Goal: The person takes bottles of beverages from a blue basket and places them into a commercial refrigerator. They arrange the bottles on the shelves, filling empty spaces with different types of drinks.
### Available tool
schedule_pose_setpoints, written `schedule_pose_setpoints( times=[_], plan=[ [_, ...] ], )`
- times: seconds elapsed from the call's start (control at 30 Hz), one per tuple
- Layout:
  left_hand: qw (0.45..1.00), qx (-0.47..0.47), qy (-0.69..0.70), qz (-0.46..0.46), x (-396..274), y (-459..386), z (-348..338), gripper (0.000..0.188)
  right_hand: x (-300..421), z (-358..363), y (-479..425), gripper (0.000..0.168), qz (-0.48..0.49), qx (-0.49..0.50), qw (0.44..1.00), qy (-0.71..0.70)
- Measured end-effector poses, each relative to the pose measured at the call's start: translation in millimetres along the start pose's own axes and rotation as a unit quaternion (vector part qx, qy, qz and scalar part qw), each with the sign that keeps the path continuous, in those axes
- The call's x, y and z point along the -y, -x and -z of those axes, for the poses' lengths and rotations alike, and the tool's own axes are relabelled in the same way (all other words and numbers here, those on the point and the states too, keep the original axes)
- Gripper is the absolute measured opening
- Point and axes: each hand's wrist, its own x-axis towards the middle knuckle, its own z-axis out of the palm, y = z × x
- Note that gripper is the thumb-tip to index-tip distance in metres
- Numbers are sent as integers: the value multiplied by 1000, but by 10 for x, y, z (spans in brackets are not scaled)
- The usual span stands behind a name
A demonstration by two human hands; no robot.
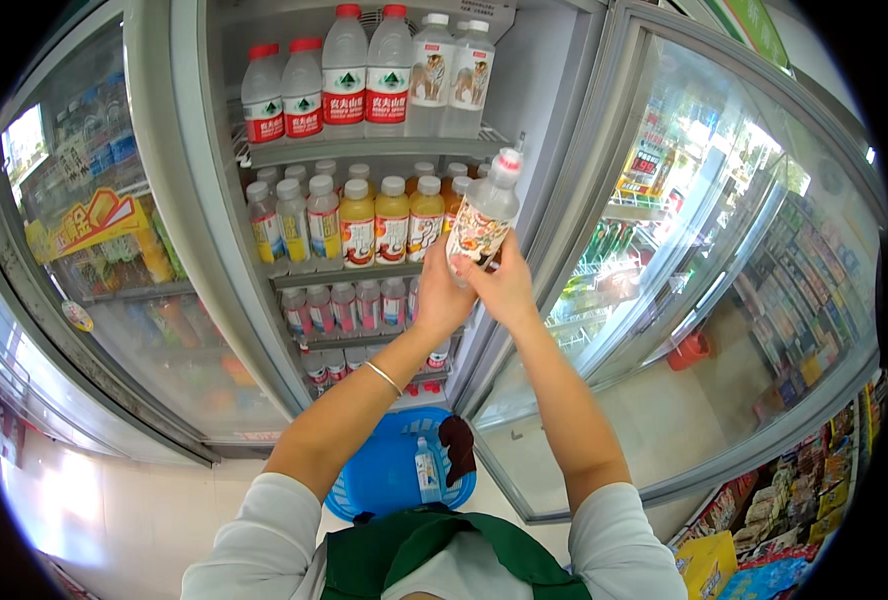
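Observation:
My left hand (447, 294) and my right hand (502, 283) both grip the lower part of a clear plastic bottle (483, 217) with a patterned label and a pale cap. It is tilted, its cap pointing up and to the right, in front of the shelves of an upright glass-door refrigerator. On the top shelf (376, 150), large water bottles (344, 86) stand beside bottles with tiger pictures (430, 71). Below are drink bottles with white caps, some filled with yellow-orange juice (391, 225). Lower shelves hold smaller pink-labelled bottles (344, 306).
A blue plastic basket (376, 465) stands on the floor below, with a bottle (426, 469) and a dark brown cloth (456, 450) in it. The refrigerator's glass door (714, 300) is swung open at right. A closed glass door (106, 247) is at left; packaged snacks (781, 502) are at lower right.

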Motion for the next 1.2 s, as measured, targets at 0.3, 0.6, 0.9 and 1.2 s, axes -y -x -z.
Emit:
schedule_pose_setpoints(
  times=[0.3,0.6,0.9,1.2],
  plan=[
    [975,25,-89,-202,-173,-1464,-159,55,199,620,-1501,57,144,-63,987,20],
    [931,0,-265,-250,57,-1744,-379,33,40,605,-2529,62,123,-113,979,114],
    [917,-24,-314,-244,23,-1789,-478,28,-360,363,-3018,70,21,-97,983,158],
    [911,-44,-327,-246,93,-1776,-498,30,-614,260,-2843,65,63,-64,981,173]
  ],
)
